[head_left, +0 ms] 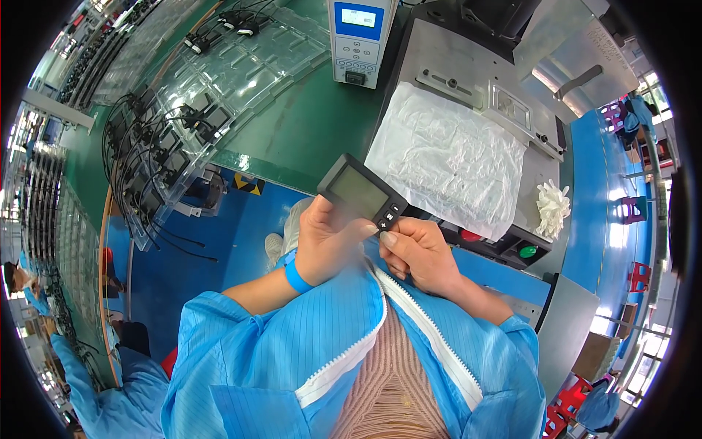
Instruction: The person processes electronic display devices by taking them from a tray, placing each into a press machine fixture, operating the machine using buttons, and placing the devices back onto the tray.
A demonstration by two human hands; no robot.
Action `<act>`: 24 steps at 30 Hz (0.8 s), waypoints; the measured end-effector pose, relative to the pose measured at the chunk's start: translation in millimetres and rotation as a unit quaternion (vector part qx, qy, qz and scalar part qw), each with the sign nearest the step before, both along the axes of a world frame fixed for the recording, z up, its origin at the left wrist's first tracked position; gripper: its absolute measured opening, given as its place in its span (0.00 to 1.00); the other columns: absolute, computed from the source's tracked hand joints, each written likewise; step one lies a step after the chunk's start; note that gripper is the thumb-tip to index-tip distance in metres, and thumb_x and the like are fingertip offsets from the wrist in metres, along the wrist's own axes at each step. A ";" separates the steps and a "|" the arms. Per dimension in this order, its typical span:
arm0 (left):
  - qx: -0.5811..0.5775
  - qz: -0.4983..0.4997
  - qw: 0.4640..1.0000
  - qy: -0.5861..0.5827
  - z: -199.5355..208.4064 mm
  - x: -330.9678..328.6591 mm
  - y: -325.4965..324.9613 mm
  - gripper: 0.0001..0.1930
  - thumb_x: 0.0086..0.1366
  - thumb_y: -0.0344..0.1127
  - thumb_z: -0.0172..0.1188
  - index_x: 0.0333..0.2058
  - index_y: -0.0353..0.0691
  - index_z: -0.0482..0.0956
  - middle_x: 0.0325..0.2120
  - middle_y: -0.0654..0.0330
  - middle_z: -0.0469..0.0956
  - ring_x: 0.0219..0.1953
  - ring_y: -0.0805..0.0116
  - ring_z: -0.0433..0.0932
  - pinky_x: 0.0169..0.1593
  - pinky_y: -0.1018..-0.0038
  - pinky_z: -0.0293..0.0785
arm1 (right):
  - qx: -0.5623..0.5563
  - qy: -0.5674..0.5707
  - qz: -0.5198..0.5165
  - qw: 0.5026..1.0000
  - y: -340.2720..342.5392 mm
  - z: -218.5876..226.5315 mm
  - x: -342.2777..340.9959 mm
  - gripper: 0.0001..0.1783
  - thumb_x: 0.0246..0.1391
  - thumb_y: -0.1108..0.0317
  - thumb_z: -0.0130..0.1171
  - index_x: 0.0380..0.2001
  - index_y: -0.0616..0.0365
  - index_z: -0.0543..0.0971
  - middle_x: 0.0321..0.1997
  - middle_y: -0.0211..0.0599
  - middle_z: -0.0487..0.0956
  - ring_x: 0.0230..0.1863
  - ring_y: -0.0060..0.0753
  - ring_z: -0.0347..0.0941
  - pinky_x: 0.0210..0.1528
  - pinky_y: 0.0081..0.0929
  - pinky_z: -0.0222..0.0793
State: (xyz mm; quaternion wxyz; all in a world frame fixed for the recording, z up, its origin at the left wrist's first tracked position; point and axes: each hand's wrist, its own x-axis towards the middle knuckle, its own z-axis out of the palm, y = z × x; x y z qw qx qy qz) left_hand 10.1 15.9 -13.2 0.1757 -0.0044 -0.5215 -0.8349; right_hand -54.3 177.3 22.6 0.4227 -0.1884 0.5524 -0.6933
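The left hand (pixel 319 238) held a small black display (pixel 358 190) in front of the person's chest, with the thumb bent over its near edge and the other fingers tucked by its side and under it. The right hand (pixel 420 252) was closed small, and its thumb and first finger pinched the display's lower corner, right beside the buttons. I could not tell if those fingertips held something thin as well. The display was tilted, with its grey screen facing up and a short row of buttons at its right end. A blue band (pixel 294 274) went around the left wrist, and the person wore a blue striped jacket (pixel 270 358) with its white zip open. Past the hands, a crinkly white sheet (pixel 446 157) lay on the flat grey top of a machine (pixel 439 55). A red button (pixel 470 235) and a green button (pixel 527 252) sat on the machine's near side, and a crumpled white glove (pixel 552 208) lay near its right edge. A white and blue control box (pixel 362 44) stood to the left of the machine. Farther left, clear plastic trays (pixel 292 55) lay on a green table (pixel 296 128), and some held black parts with dark cables (pixel 174 162).
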 end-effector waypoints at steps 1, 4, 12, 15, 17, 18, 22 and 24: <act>-0.003 0.001 1.000 -0.003 -0.2 0.1 0.1 0.25 0.49 0.15 0.60 0.48 0.36 0.71 0.40 0.57 0.78 0.39 0.71 0.75 0.46 0.74 0.73 | -0.005 -0.019 -0.001 1.000 0.2 -1.0 -0.1 0.09 0.60 0.72 0.48 0.26 0.64 0.73 0.18 0.35 0.69 0.15 0.18 0.57 0.17 0.15 0.56; -0.008 0.003 1.000 -0.008 -1.0 0.3 0.1 0.25 0.49 0.14 0.60 0.49 0.36 0.71 0.40 0.57 0.78 0.39 0.71 0.75 0.46 0.75 0.73 | -0.016 -0.058 -0.004 0.998 0.5 -2.0 -0.5 0.09 0.59 0.73 0.49 0.26 0.64 0.73 0.18 0.36 0.69 0.15 0.18 0.56 0.17 0.16 0.56; -0.007 -0.007 1.000 -0.004 -1.7 -0.8 -0.8 0.25 0.50 0.14 0.60 0.49 0.36 0.71 0.40 0.57 0.78 0.39 0.72 0.75 0.46 0.75 0.72 | -0.043 -0.138 -0.003 0.989 0.8 0.2 -1.8 0.08 0.58 0.75 0.50 0.26 0.65 0.73 0.19 0.37 0.69 0.15 0.18 0.55 0.16 0.16 0.56; -0.003 -0.010 1.000 -0.003 -1.9 -0.7 -0.6 0.25 0.50 0.14 0.59 0.49 0.36 0.71 0.40 0.57 0.78 0.39 0.72 0.75 0.45 0.75 0.73 | -0.043 -0.146 -0.002 0.988 1.1 0.1 -2.5 0.08 0.58 0.75 0.50 0.26 0.65 0.73 0.19 0.37 0.69 0.15 0.18 0.55 0.16 0.16 0.56; 0.000 -0.012 1.000 -0.009 -2.5 -0.6 -0.3 0.25 0.50 0.14 0.59 0.48 0.36 0.72 0.40 0.58 0.78 0.38 0.72 0.75 0.45 0.75 0.73 | -0.041 -0.146 -0.002 0.988 1.4 0.0 -2.9 0.08 0.58 0.74 0.50 0.26 0.65 0.73 0.19 0.37 0.69 0.15 0.18 0.55 0.16 0.16 0.56; 0.001 -0.013 1.000 -0.012 -2.9 -0.7 -0.1 0.25 0.50 0.14 0.59 0.48 0.36 0.72 0.39 0.58 0.78 0.38 0.72 0.75 0.45 0.75 0.73 | -0.041 -0.145 -0.002 0.989 1.6 -0.1 -3.1 0.08 0.58 0.74 0.50 0.26 0.65 0.73 0.19 0.37 0.69 0.15 0.18 0.55 0.16 0.16 0.56; -0.010 -0.021 1.000 -0.011 -7.0 0.5 -2.8 0.24 0.50 0.14 0.60 0.48 0.36 0.72 0.39 0.58 0.78 0.38 0.72 0.75 0.45 0.76 0.73 | 0.000 -0.124 -0.001 0.992 0.2 2.5 -3.6 0.07 0.58 0.74 0.51 0.26 0.65 0.73 0.19 0.37 0.69 0.15 0.18 0.55 0.16 0.17 0.56; -0.014 -0.024 1.000 -0.012 -7.2 0.3 -3.0 0.24 0.50 0.14 0.60 0.48 0.36 0.72 0.39 0.58 0.78 0.38 0.72 0.75 0.45 0.76 0.73 | 0.013 -0.117 0.000 0.993 0.2 2.7 -3.5 0.07 0.58 0.74 0.51 0.27 0.65 0.73 0.19 0.37 0.69 0.15 0.18 0.55 0.16 0.17 0.57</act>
